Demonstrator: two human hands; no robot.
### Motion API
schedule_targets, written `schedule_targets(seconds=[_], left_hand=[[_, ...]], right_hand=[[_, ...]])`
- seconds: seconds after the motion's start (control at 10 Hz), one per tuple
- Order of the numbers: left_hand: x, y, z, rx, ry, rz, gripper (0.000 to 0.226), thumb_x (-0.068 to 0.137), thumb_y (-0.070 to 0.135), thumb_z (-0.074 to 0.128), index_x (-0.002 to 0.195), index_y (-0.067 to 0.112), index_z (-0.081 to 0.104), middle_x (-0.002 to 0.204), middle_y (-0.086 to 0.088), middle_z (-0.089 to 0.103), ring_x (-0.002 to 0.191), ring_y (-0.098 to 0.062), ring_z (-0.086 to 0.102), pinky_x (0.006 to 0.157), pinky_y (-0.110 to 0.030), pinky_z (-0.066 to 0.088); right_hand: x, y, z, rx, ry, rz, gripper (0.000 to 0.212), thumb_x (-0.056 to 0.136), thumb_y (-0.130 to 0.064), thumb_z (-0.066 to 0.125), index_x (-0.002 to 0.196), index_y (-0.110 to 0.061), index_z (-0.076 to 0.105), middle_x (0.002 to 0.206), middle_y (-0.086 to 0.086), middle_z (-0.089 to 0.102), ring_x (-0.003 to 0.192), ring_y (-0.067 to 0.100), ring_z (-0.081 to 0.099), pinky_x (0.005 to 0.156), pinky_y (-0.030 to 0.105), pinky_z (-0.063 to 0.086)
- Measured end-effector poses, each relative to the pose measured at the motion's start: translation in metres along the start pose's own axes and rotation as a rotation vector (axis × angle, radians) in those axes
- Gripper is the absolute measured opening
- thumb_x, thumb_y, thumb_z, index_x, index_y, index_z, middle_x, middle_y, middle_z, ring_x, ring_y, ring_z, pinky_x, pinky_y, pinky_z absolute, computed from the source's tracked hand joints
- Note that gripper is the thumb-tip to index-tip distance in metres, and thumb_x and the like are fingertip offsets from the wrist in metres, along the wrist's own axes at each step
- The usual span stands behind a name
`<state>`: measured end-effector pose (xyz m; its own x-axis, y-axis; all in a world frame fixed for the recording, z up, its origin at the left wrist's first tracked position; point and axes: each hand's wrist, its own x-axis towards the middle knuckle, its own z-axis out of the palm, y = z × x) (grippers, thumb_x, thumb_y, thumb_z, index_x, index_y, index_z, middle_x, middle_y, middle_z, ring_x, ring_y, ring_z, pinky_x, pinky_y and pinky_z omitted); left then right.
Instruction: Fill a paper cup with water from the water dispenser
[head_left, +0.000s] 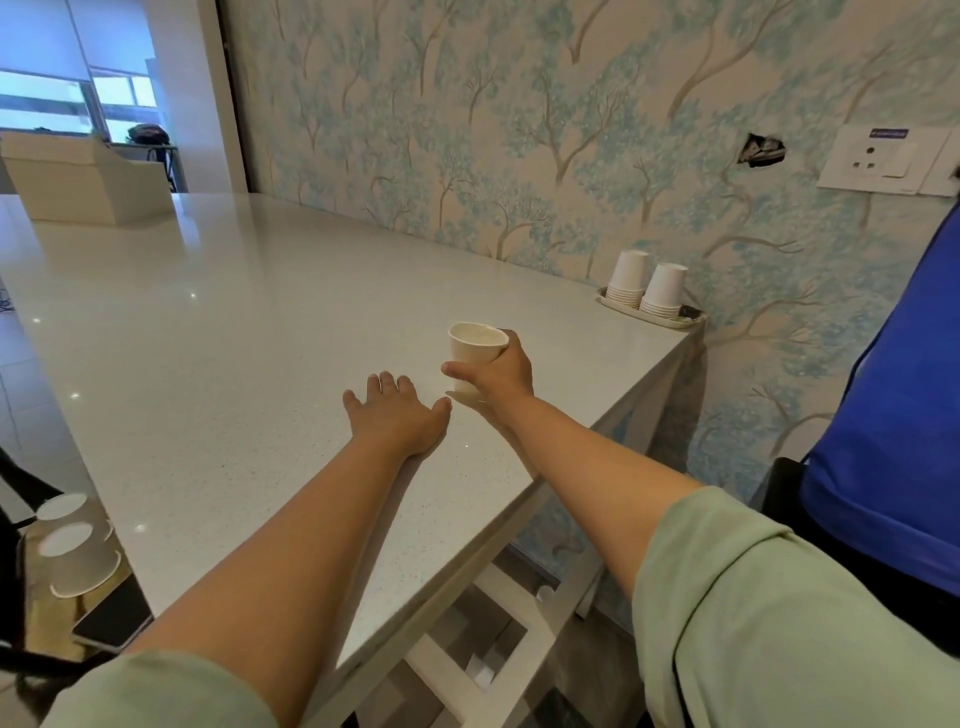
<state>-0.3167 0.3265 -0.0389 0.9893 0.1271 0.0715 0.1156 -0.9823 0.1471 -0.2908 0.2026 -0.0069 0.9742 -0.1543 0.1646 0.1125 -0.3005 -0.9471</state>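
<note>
My right hand (496, 376) grips a white paper cup (475, 348) upright, its base at or just above the white counter (234, 312). The cup's mouth faces up and I see no water in it. My left hand (395, 413) lies flat on the counter just left of the cup, palm down and fingers spread, holding nothing. At the right edge of the view stands a big blue shape (893, 415) on a black base, probably the bottle of the water dispenser; no tap shows.
Two stacks of upturned paper cups (647, 286) sit in a small tray (670, 319) at the counter's far right corner by the wallpapered wall. Two more upturned cups (78, 545) and a phone (111, 618) lie low at the left. A socket plate (872, 158) is on the wall.
</note>
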Motion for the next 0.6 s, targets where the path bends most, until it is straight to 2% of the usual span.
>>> schedule_targets(seconds=[0.1, 0.3, 0.5, 0.6], left_hand=[[0.0, 0.0, 0.0, -0.001, 0.002, -0.003, 0.078, 0.09, 0.061, 0.017, 0.147, 0.009, 0.018, 0.158, -0.013, 0.011, 0.146, -0.029, 0.006, 0.115, -0.056, 0.006], [-0.002, 0.0, 0.0, -0.024, 0.015, 0.005, 0.078, 0.089, 0.061, 0.018, 0.147, 0.009, 0.019, 0.158, -0.014, 0.013, 0.145, -0.029, 0.007, 0.115, -0.056, 0.006], [-0.002, 0.0, -0.001, -0.093, 0.049, -0.003, 0.076, 0.088, 0.06, 0.027, 0.145, 0.01, 0.025, 0.155, -0.014, 0.023, 0.143, -0.03, 0.016, 0.115, -0.057, 0.011], [0.0, 0.001, 0.0, -0.129, 0.127, -0.005, 0.072, 0.087, 0.059, 0.033, 0.141, 0.011, 0.03, 0.15, -0.013, 0.032, 0.14, -0.03, 0.024, 0.112, -0.058, 0.018]], right_hand=[[-0.002, 0.001, -0.003, 0.023, -0.012, -0.001, 0.082, 0.057, -0.022, 0.086, 0.126, -0.018, 0.042, 0.12, 0.003, 0.055, 0.105, 0.02, 0.051, 0.093, 0.037, 0.047], [-0.006, 0.001, -0.011, 0.007, -0.036, -0.016, 0.088, 0.058, -0.022, 0.086, 0.131, -0.016, 0.036, 0.13, 0.007, 0.051, 0.118, 0.025, 0.049, 0.096, 0.037, 0.046], [-0.013, 0.005, -0.024, 0.025, -0.064, -0.06, 0.1, 0.06, -0.027, 0.085, 0.14, -0.019, 0.025, 0.141, 0.01, 0.041, 0.13, 0.025, 0.04, 0.106, 0.039, 0.039], [-0.02, 0.001, -0.032, 0.101, 0.018, -0.116, 0.096, 0.063, -0.032, 0.082, 0.14, -0.019, 0.026, 0.143, 0.009, 0.039, 0.132, 0.021, 0.037, 0.107, 0.036, 0.036]])
